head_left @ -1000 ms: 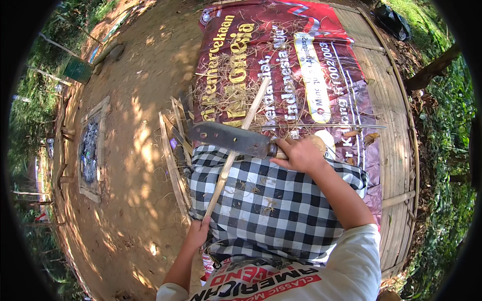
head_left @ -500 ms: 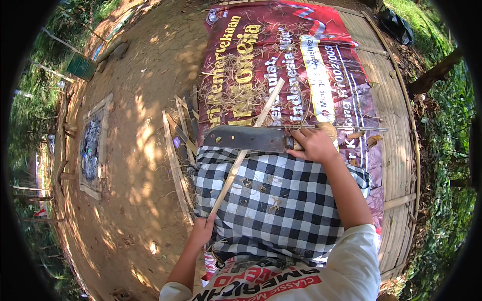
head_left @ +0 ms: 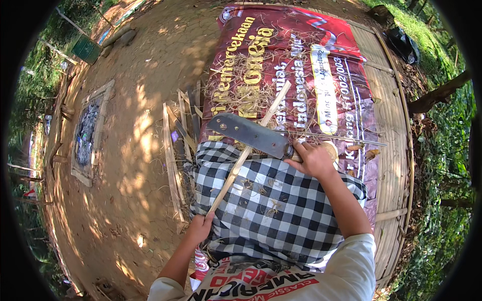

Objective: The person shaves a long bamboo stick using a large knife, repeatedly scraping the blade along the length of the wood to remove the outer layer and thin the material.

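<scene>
A long, pale strip of split bamboo [head_left: 232,179] slants across my lap, its lower end gripped in my left hand [head_left: 201,227]. My right hand [head_left: 312,159] is closed round the handle of a machete [head_left: 249,133] with a broad dark blade and small holes along it. The blade lies across the bamboo strip, its rounded tip toward the left. Beneath both, a black-and-white checked cloth [head_left: 281,210] covers my legs, with a few shavings on it. Just past my right fingers sits a round, pale wooden piece [head_left: 330,149], partly hidden by the hand.
Curled shavings [head_left: 246,83] litter a dark red printed banner [head_left: 346,42] on a bamboo-slat platform [head_left: 394,175]. A thin metal rod [head_left: 369,142] lies at right. Several split strips [head_left: 169,160] lean at the platform's left edge. On the dirt floor is a framed ash pit [head_left: 86,135].
The machete has tilted, its tip rising away from me while the handle end dips slightly. Both hands keep their holds, and the view has shifted a little.
</scene>
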Demonstrator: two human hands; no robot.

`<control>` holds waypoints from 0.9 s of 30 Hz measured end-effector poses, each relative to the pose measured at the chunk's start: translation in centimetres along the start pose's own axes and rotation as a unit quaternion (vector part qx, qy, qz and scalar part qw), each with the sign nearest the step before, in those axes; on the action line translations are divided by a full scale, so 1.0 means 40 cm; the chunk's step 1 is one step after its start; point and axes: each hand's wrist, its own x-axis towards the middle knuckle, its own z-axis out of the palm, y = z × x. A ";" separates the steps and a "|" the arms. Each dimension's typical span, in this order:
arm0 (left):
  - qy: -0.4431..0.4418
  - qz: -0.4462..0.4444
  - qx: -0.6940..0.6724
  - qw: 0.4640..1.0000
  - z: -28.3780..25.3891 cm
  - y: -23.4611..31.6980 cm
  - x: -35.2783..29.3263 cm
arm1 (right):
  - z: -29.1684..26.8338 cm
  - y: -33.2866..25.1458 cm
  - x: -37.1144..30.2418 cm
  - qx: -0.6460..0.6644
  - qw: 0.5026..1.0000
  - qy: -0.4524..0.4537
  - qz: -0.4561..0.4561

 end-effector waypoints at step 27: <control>0.034 0.025 0.034 0.999 -0.003 0.025 -0.009 | 0.007 0.044 0.000 0.001 0.996 0.002 0.086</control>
